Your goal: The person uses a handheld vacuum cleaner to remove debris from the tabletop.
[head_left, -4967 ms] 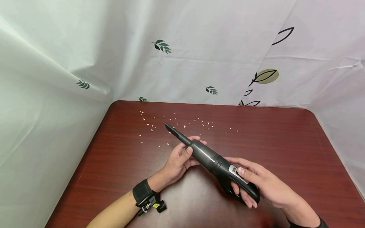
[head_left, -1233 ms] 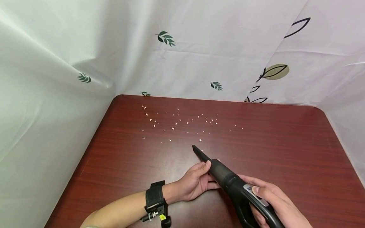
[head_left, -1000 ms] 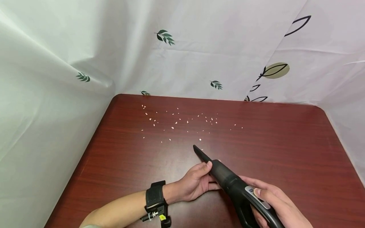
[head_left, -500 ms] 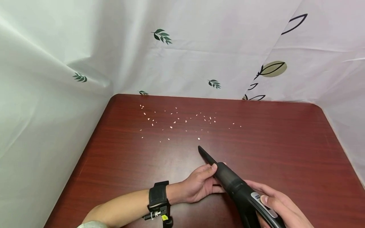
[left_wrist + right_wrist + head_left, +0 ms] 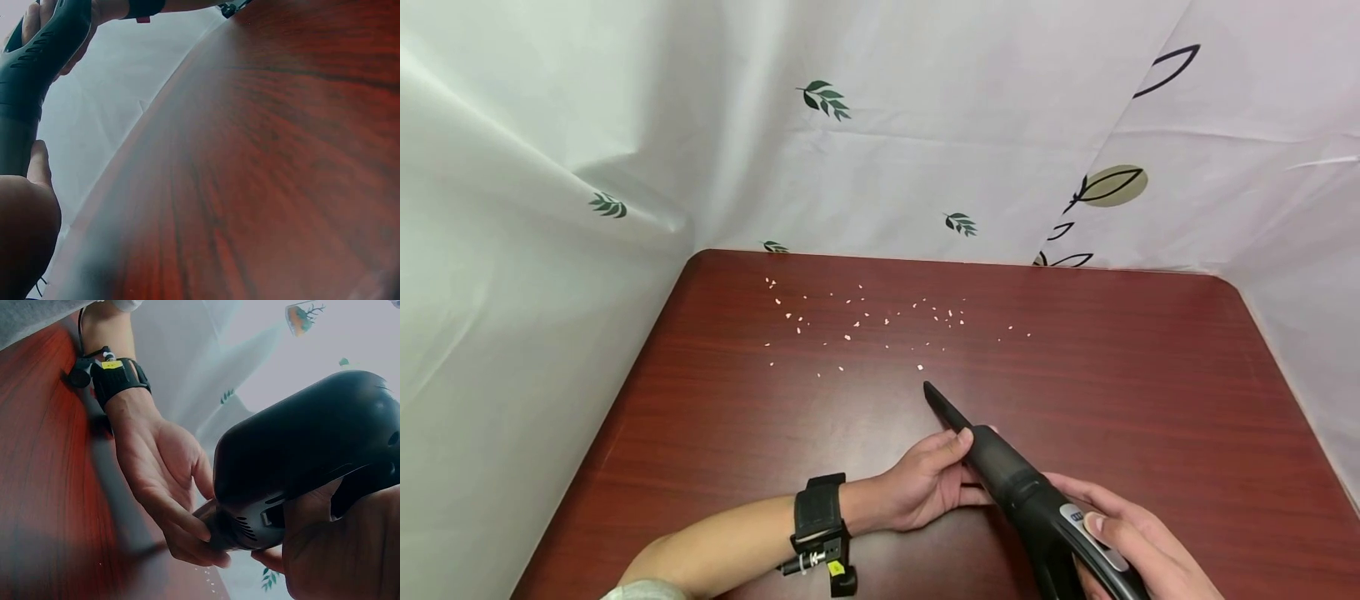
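Note:
A black handheld vacuum (image 5: 1022,492) is held over the dark red table (image 5: 1150,375), its narrow nozzle (image 5: 942,406) pointing up-left. My left hand (image 5: 925,483) cups the barrel just behind the nozzle, thumb on top. My right hand (image 5: 1138,554) grips the handle at the bottom edge, its thumb on the grey button panel (image 5: 1086,527). Several small pale crumbs (image 5: 865,317) lie scattered across the far half of the table; the nearest crumb (image 5: 920,367) is just beyond the nozzle tip. The right wrist view shows the vacuum's body (image 5: 306,456) close up, with the left hand (image 5: 162,481) under it.
White leaf-print sheets (image 5: 880,142) wall in the table on the left, back and right. A black wrist strap (image 5: 820,521) is on my left forearm. The left wrist view shows mostly bare tabletop (image 5: 281,156) and the vacuum's vented body (image 5: 31,75).
Since five seconds ago both hands have drawn the vacuum back toward the near edge, away from the crumbs. Over the last second the nozzle shifted slightly right; both hands kept their hold.

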The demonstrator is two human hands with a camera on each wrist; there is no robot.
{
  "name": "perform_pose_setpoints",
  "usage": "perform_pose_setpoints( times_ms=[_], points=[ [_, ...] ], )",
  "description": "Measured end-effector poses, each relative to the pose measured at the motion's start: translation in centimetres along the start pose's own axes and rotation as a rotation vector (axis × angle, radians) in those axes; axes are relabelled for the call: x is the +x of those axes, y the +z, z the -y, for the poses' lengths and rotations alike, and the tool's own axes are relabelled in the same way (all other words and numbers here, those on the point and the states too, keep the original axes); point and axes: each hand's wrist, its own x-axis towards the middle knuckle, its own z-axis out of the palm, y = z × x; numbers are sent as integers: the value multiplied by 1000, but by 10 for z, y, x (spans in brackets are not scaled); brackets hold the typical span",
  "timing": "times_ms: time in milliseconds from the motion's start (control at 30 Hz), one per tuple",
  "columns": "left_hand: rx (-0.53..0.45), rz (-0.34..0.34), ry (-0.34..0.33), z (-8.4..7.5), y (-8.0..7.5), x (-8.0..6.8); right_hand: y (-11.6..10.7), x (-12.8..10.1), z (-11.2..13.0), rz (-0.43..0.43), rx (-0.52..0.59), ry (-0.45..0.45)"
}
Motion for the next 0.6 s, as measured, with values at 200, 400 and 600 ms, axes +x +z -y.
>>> perform_pose_setpoints(
  times_ms=[200, 400, 600],
  points=[
    [1, -5, -5, -3, -2, 3, 0, 4, 2, -19, 3, 4],
    [8, -14, 2, -7, -4, 5, 0, 9, 2, -24, -21, -35],
    [21, -46, 6, -10, -7, 6, 2, 15, 6, -47, -95, -58]
  ],
)
